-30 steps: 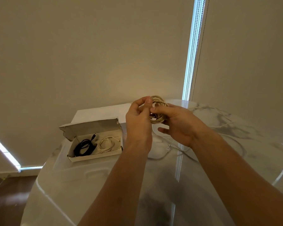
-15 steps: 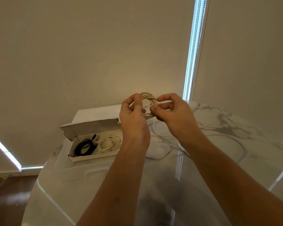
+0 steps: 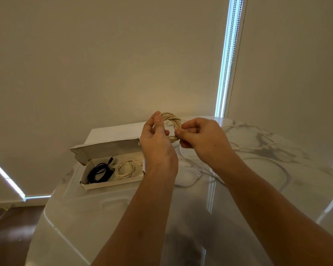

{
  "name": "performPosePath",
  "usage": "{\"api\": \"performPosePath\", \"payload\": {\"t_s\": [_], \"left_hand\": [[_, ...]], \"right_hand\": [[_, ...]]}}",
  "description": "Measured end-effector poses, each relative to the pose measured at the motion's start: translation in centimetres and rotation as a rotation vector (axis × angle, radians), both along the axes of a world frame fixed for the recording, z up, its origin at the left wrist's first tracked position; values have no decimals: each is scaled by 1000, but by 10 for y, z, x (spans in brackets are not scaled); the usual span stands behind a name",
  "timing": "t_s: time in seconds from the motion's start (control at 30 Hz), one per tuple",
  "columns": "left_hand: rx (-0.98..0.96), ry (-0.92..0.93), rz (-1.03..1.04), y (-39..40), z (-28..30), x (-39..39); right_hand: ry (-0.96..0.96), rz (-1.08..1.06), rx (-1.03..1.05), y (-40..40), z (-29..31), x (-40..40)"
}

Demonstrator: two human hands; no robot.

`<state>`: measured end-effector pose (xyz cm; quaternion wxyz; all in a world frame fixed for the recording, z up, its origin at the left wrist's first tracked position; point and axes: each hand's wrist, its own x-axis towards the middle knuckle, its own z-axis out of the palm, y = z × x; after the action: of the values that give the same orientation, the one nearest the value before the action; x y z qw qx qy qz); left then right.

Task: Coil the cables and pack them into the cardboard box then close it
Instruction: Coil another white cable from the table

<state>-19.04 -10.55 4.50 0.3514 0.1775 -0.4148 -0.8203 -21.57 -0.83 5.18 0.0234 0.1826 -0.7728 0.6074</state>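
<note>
Left hand [image 3: 155,137]: grips the beige coil [image 3: 171,127] by its left rim, steadying the loops.
Right hand [image 3: 198,137]: pinches the coil's right side, apparently securing the end.
Box [image 3: 112,183]: open on worktop [image 3: 258,198], two coiled cables inside, space free for this one.

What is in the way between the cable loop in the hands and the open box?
Nothing visible blocks it. The coil, held by the left hand and right hand, is up right of the cardboard box, whose lid is open. Free space remains beside the white cable.
</note>
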Motion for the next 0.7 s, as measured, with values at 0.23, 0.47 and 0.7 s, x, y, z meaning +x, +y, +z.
{"api": "performPosePath", "payload": {"t_s": [0.23,0.47,0.7], "left_hand": [[59,6,35,-8,3,1],[99,26,41,-16,7,2],[127,64,-29,-8,13,1]], "right_hand": [[-45,173,47,1,5,8],[-73,243,30,7,11,13],[-183,173,-61,8,9,7]]}}
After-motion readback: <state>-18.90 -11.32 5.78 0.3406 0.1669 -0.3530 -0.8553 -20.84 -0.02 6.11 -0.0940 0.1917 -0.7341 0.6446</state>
